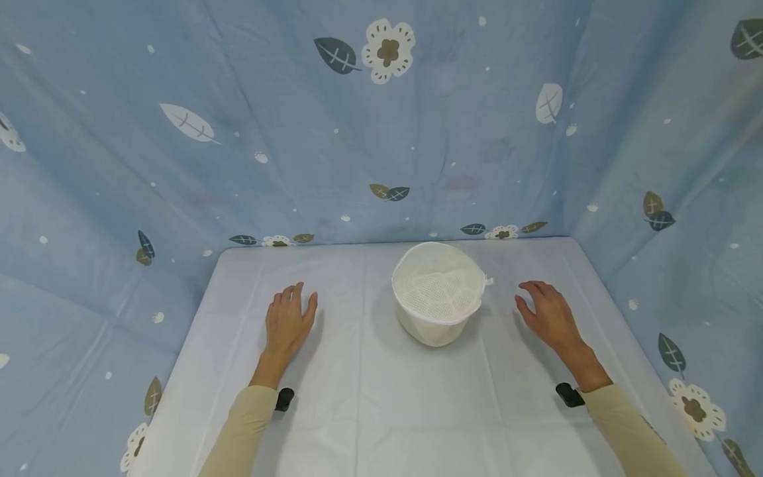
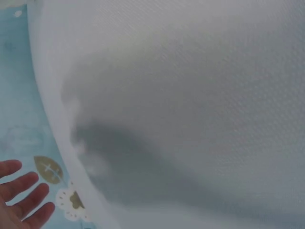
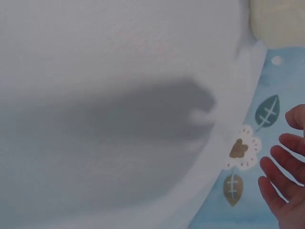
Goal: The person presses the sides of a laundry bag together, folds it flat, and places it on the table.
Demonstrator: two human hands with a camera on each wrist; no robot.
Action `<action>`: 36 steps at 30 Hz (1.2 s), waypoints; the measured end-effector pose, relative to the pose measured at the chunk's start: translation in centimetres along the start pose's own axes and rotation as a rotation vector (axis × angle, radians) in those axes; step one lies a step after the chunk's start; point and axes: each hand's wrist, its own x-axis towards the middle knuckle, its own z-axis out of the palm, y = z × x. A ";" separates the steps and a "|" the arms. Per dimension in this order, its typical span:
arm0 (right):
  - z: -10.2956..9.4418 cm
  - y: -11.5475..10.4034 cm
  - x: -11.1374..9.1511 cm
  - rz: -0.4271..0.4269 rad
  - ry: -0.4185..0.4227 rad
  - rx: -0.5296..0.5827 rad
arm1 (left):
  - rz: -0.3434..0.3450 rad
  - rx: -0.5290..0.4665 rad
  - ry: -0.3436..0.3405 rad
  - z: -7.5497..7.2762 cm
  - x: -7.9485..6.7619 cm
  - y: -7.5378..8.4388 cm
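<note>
A white round laundry bag (image 1: pixel 437 331) with a mesh top and a small tab on its right side stands on the table a little right of the middle. Left of it, my left hand (image 1: pixel 288 324) hovers over the cloth with relaxed fingers and holds nothing. On the other side, my right hand (image 1: pixel 550 317) is nearer to the bag, apart from it, its fingers loosely bent and nothing held. In the right wrist view the bag's pale side (image 3: pixel 279 24) shows at the top corner, above the right hand (image 3: pixel 288 186). Spread fingers of the left hand (image 2: pixel 21 200) appear in the left wrist view.
White cloth covers the table (image 1: pixel 357 411). A blue curtain (image 1: pixel 286 165) with leaves and flowers hangs behind it and along both sides. Dark wrist devices sit at the left cuff (image 1: pixel 284 399) and the right cuff (image 1: pixel 569 395).
</note>
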 end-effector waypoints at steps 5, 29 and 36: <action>-0.3 -0.6 0.3 0.009 -0.008 0.015 | 0.001 -0.025 0.012 -0.1 0.2 0.7; -1.2 -5.1 3.7 0.166 -0.074 0.223 | 0.061 -0.207 0.045 1.0 2.8 7.2; -1.1 -5.7 4.6 0.174 -0.077 0.268 | 0.071 -0.246 0.048 1.3 3.4 9.0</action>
